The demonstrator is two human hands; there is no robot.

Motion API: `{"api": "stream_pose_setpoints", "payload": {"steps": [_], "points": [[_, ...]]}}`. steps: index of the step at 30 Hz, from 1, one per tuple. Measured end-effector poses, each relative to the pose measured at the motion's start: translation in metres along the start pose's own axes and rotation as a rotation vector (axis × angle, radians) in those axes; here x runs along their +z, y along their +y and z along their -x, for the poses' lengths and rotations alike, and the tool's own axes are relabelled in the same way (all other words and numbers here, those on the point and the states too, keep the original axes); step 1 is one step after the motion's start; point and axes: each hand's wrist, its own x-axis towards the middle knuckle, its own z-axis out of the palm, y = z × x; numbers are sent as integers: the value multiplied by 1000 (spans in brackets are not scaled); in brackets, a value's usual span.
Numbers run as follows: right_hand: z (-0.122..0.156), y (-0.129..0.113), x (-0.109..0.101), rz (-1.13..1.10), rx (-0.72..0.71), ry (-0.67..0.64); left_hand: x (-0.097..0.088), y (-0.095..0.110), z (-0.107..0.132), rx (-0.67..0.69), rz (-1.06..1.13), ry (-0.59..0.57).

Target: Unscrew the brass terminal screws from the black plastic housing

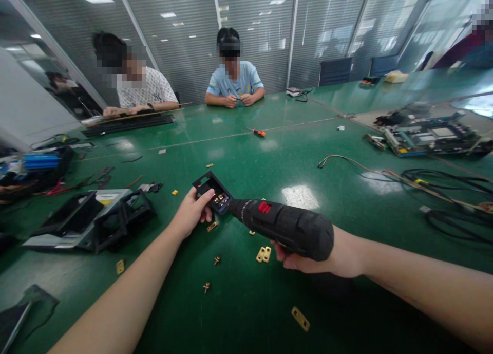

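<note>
My left hand (191, 211) grips a small black plastic bracket (210, 188) with brass contacts, held just above the green table (269, 153). My right hand (308, 259) holds a black electric screwdriver (287, 225) with a red switch. Its tip touches the bracket's lower right end. Small brass plates (264, 254) and screws (207, 287) lie scattered on the table below both hands.
Black dismantled housings (92, 218) lie at the left. Cables (442, 189) and a circuit board (427, 138) are at the right. An orange-handled screwdriver (258, 132) lies mid-table. Two people (233, 74) sit at the far side.
</note>
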Motion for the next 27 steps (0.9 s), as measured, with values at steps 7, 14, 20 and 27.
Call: {"api": "stream_pose_setpoints", "payload": {"steps": [7, 14, 20, 27], "points": [[-1, 3, 1, 13, -15, 5, 0, 2, 1, -10, 32, -1], [-1, -1, 1, 4, 27, -6, -3, -3, -1, -21, 20, -23], [-3, -1, 0, 37, 24, -12, -4, -3, -1, -29, 75, -25], [-3, 4, 1, 9, 2, 9, -3, -2, -1, -31, 104, -33]]}}
